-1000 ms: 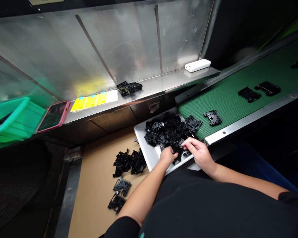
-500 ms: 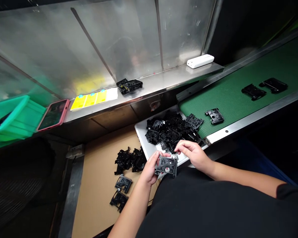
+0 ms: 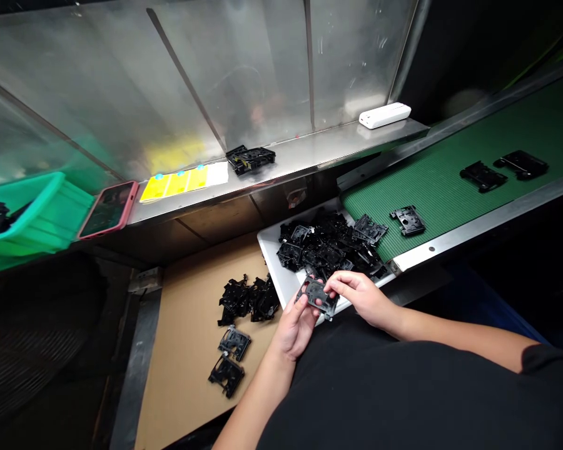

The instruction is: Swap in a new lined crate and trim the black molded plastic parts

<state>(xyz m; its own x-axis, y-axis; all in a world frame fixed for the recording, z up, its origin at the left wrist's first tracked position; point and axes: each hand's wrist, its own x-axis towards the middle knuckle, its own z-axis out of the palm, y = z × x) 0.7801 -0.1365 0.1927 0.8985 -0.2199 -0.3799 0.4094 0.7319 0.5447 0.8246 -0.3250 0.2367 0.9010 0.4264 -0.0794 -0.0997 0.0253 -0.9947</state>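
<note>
A flat black plastic part with holes [image 3: 319, 296] is held in my left hand [image 3: 296, 325], its thumb on the near left edge and fingers beneath. My right hand [image 3: 360, 295] has its thumb and fingertips pinched at the part's upper right edge; whether something small lies between them is too small to tell. Just beyond both hands, a white tray [image 3: 274, 259] carries a heap of similar black parts [image 3: 326, 244]. More black parts [image 3: 248, 300] lie on the cardboard [image 3: 182, 350] to the left, with two separate ones nearer me.
A green conveyor belt [image 3: 436, 187] with several black parts runs to the upper right. On the metal shelf [image 3: 304, 159] are a white device [image 3: 385, 115], stacked black parts [image 3: 251, 160], yellow labels [image 3: 176, 182] and a pink-edged phone [image 3: 109, 209]. A green bin [image 3: 47, 215] stands at left.
The part in my left hand has turned and tilted, and that hand's fingers have shifted underneath it. My right hand has moved slightly left and down, onto the part's edge.
</note>
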